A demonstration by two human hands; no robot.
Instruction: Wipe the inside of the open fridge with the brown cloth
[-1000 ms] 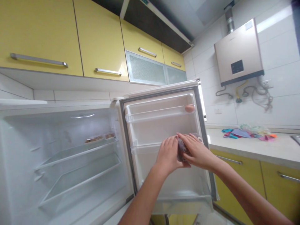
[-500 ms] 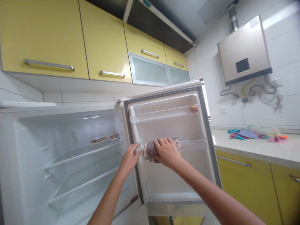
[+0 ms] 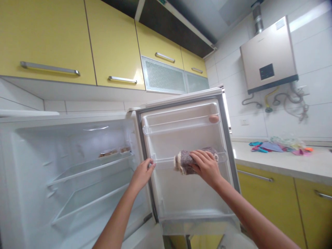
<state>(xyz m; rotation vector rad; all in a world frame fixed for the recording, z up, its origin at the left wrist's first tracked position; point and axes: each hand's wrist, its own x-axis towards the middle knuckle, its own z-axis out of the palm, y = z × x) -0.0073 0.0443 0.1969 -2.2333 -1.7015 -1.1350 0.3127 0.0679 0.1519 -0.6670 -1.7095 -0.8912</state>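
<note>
My right hand [image 3: 207, 167] is wrapped round a grey-brown cloth [image 3: 184, 162] with a cream edge, at the middle door shelf [image 3: 166, 162] of an open fridge. My left hand [image 3: 142, 174] is at the left end of that same shelf, its fingertips pinched together by the hinge side; whatever they grip is too small to make out. Above, the top door shelf [image 3: 176, 125] holds a brown egg [image 3: 213, 119] at its right end.
Glass shelves [image 3: 90, 169] fill the fridge on the left, with small food packs [image 3: 108, 153] at the back. Colourful cloths [image 3: 271, 147] lie on the counter [image 3: 285, 164] at right. Yellow cabinets [image 3: 114, 45] hang above; a water heater [image 3: 268, 55] is on the wall.
My right hand has moved right along the middle door shelf with the cloth, away from my left hand. My left hand has barely shifted.
</note>
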